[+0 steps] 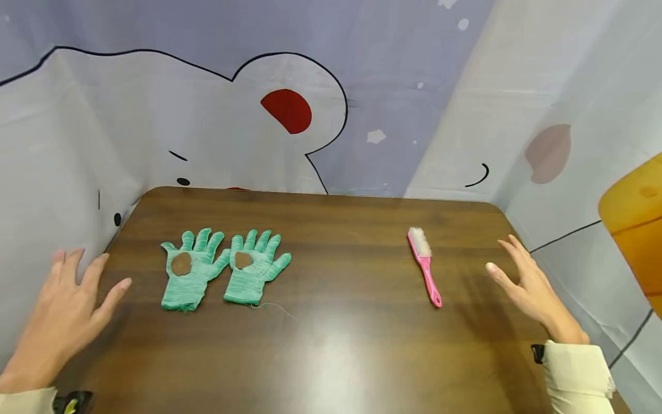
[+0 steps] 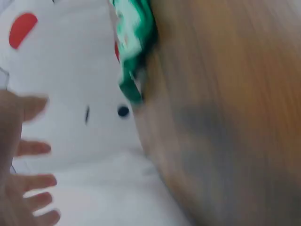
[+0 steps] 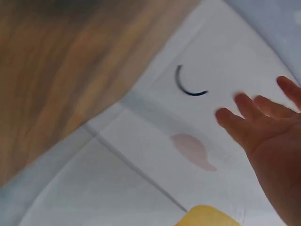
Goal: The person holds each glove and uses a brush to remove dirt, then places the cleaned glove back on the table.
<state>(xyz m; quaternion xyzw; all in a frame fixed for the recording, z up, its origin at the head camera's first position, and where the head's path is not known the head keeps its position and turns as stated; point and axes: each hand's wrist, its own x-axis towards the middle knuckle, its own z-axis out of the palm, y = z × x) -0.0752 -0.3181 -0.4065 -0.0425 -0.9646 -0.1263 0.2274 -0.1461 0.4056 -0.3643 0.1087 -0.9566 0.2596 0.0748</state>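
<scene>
Two green knitted gloves lie side by side on the wooden table (image 1: 331,253), fingers toward the back. The left glove (image 1: 193,282) and the right glove (image 1: 248,284) each carry a round brown patch on the palm, and their edges meet. A pink brush (image 1: 427,270) with pale bristles lies to the right, handle toward the front. My left hand (image 1: 64,313) is held with fingers spread over the table's left edge, left of the gloves. Over the right edge, my right hand (image 1: 530,287) hangs with straight fingers, right of the brush. Both hands hold nothing.
A printed cloth (image 1: 217,126) with cartoon shapes rises behind the table and along both sides. An orange-yellow shape (image 1: 636,230) appears at the far right. A loose thread (image 1: 279,307) trails from the right glove's cuff.
</scene>
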